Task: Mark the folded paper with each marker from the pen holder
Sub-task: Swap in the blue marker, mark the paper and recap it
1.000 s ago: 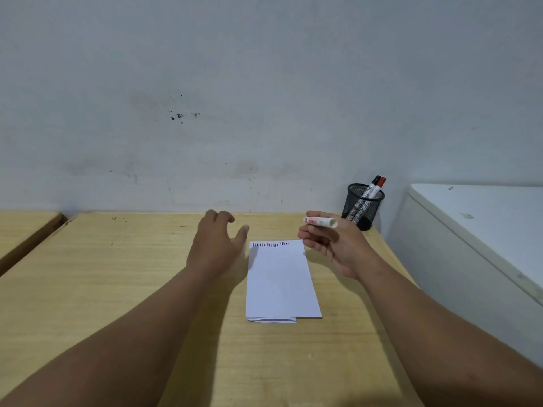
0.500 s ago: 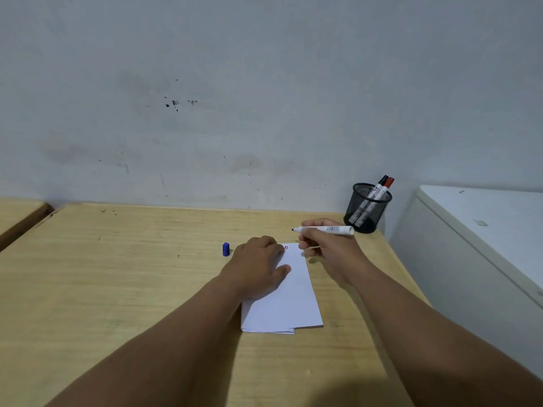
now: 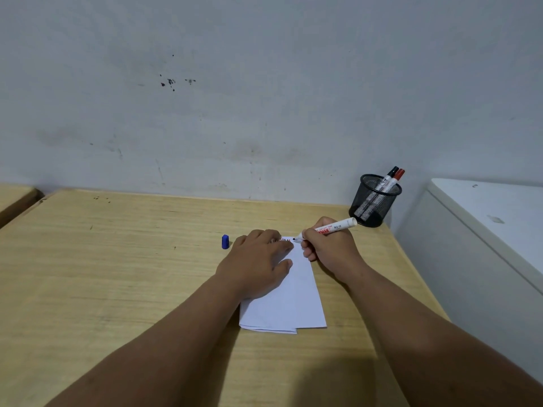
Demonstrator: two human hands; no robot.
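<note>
The folded white paper [image 3: 289, 301] lies on the wooden table [image 3: 117, 259], with red and dark marks along its far edge. My left hand [image 3: 258, 265] rests flat on the paper's far left part, fingers spread. An uncapped white marker [image 3: 329, 230] sits in my right hand [image 3: 329, 245], its dark tip touching the paper's far edge. A blue cap [image 3: 225, 241] stands on the table just left of my left hand. At the table's far right corner, the black mesh pen holder [image 3: 373, 201] holds two markers, one black-capped [image 3: 392, 171] and one red-capped [image 3: 399, 174].
A pale wall rises right behind the table. A white cabinet top [image 3: 493, 207] stands to the right, past the table's right edge. Another wooden surface [image 3: 14, 198] shows at the far left.
My left hand came down from the table left of the sheet onto the paper. The blue cap now stands on the table. My right hand lowered the uncapped marker's tip to the paper's far edge.
</note>
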